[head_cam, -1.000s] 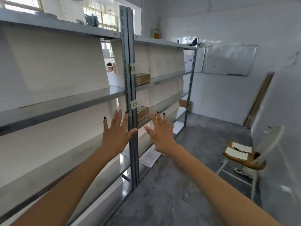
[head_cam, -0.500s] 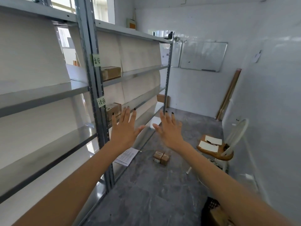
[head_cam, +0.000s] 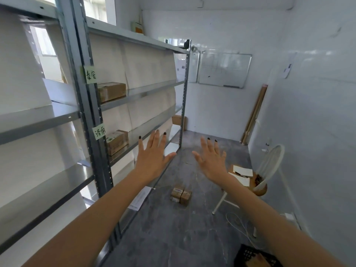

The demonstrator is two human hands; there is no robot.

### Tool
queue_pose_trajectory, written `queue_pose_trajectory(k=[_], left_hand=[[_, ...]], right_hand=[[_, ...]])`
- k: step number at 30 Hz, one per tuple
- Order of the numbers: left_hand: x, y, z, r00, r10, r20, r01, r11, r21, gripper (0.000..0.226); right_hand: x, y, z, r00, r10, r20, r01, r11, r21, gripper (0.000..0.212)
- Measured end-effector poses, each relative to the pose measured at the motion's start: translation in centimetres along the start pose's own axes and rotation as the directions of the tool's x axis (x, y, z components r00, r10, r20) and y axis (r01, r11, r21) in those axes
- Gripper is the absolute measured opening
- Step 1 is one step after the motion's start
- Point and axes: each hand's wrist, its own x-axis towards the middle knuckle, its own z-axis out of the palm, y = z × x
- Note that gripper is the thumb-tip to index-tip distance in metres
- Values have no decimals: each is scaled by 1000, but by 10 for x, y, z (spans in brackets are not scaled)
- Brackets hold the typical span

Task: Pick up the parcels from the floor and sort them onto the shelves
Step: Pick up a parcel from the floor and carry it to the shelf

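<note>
Parcels [head_cam: 181,195], 2 small brown boxes touching, sit on the grey floor [head_cam: 173,237] beside the metal shelves [head_cam: 92,112]. The left hand [head_cam: 154,158] and right hand [head_cam: 212,160] are spread wide, holding nothing.

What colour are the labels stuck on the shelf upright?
Pale green labels with dark handwriting, clearest in the head view.
</note>
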Motion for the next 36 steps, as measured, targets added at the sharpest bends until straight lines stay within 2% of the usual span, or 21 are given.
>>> queue_pose_trajectory(k=[9, 18, 23, 29, 36], left_hand=[[48, -22, 26, 997, 71, 8, -71, 997, 27, 78], [54, -29, 53, 990, 57, 132, -57, 998, -2, 76], [62, -22, 67, 976, 35, 216, -37, 999, 4, 76], [92, -15, 89, 976, 2, 216, -1, 1000, -3, 79], [135, -3, 124, 977, -43, 208, 42, 999, 10, 79]], right_hand=[[37, 5, 16, 996, 85, -21, -85, 996, -11, 67], [48, 21, 39, 987, 148, 58, -147, 989, -15, 66], [58, 40, 53, 982, 156, 105, -155, 988, -16, 67], [86, 67, 71, 976, 139, 166, -145, 989, 19, 68], [133, 112, 87, 983, 98, 157, -101, 995, 11, 68]])
